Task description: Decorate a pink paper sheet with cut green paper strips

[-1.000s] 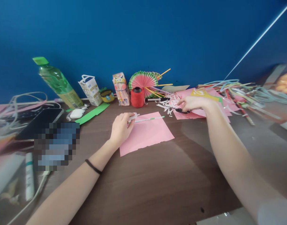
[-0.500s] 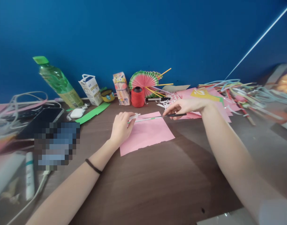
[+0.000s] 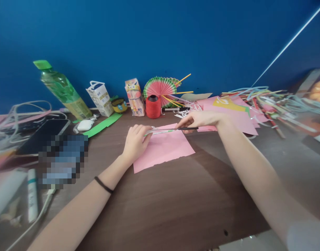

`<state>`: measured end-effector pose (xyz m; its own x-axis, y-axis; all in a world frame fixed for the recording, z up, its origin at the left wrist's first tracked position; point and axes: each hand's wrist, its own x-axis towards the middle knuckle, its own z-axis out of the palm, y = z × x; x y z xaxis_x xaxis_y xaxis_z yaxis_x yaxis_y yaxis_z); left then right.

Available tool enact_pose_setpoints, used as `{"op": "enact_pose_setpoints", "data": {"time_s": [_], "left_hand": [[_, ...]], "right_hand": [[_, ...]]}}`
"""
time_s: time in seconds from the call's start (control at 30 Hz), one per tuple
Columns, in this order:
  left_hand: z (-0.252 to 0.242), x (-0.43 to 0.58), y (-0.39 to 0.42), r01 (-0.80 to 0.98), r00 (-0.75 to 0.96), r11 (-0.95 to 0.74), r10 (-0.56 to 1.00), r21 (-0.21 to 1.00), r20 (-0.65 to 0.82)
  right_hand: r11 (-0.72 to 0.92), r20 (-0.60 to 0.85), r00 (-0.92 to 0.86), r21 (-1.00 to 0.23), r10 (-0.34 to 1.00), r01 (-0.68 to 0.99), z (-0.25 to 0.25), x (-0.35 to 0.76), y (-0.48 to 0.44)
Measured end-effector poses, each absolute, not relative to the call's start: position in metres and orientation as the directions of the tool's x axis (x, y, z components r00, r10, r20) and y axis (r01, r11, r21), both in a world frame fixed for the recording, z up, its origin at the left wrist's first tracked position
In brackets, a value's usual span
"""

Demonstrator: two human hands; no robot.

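A sheet of pink paper (image 3: 165,149) lies on the dark wooden table. My left hand (image 3: 136,141) is at its upper left edge, fingers bent over the end of a thin pale strip with a green patch (image 3: 169,131). That strip runs along the far side of the sheet. My right hand (image 3: 193,120) grips a slim knife with a black handle (image 3: 189,128), closed around it from above. Its long thin blade points left along the strip and reaches close to my left fingertips. The exact contact between blade, strip and paper is too small to make out.
Behind stand a red spool (image 3: 153,107), a paper fan (image 3: 160,87), a decorated box (image 3: 135,97), a milk carton (image 3: 100,99) and a green bottle (image 3: 63,90). Phones and cables lie left. Pink sheets (image 3: 228,113) and a heap of thin sticks (image 3: 269,101) are at right.
My right hand has moved left with the knife, and the blade now reaches nearer my left fingers. My left hand and the pink sheet stay nearly in place.
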<state>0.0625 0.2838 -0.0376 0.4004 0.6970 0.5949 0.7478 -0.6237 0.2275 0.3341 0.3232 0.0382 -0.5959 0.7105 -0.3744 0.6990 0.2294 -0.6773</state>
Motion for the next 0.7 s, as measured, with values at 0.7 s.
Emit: {"op": "enact_pose_setpoints", "data": {"time_s": [0.7], "left_hand": [[-0.0359,0.0629,0.2834,0.749,0.402,-0.624,0.695,0.223,0.596]], "right_hand": [[0.252,-0.324,-0.572,-0.662,0.753,0.706,0.0380,0.3304,0.3214]]}}
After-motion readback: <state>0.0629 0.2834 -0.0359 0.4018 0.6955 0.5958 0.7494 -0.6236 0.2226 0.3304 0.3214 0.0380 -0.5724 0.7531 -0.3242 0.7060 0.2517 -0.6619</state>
